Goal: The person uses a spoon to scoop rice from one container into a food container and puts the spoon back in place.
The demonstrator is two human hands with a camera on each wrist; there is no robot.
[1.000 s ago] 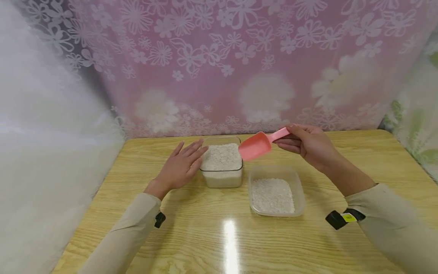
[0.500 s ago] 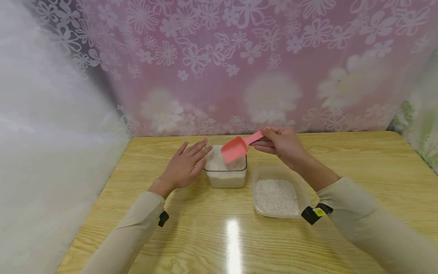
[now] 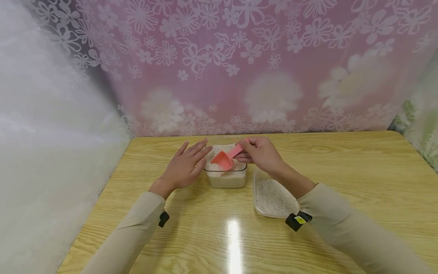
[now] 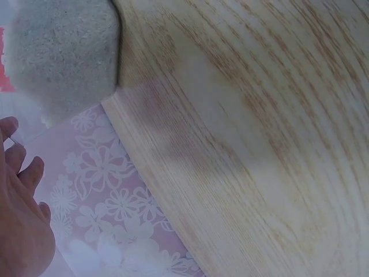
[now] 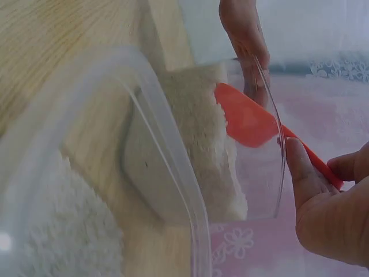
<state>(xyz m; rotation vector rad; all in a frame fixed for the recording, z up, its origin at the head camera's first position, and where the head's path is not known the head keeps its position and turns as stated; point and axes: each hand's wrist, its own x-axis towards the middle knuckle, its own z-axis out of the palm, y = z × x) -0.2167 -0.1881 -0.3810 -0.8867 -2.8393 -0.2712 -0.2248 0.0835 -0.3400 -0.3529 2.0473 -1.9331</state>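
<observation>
My right hand pinches the handle of a pink scoop between thumb and fingers. The scoop's bowl is tilted down, its tip dug into the white rice in a clear square container. In the right wrist view the scoop shows above the rice line, inside the clear wall. My left hand lies with straight fingers against the left side of this container; the left wrist view shows part of that hand beside it.
A translucent plastic tub with rice stands on the wooden table, right of the clear container and partly under my right forearm. A pink floral curtain hangs behind the table's back edge.
My right hand has moved left and down with the scoop, from above and right of the clear container into its rice. The left hand keeps its place at the container's side.
</observation>
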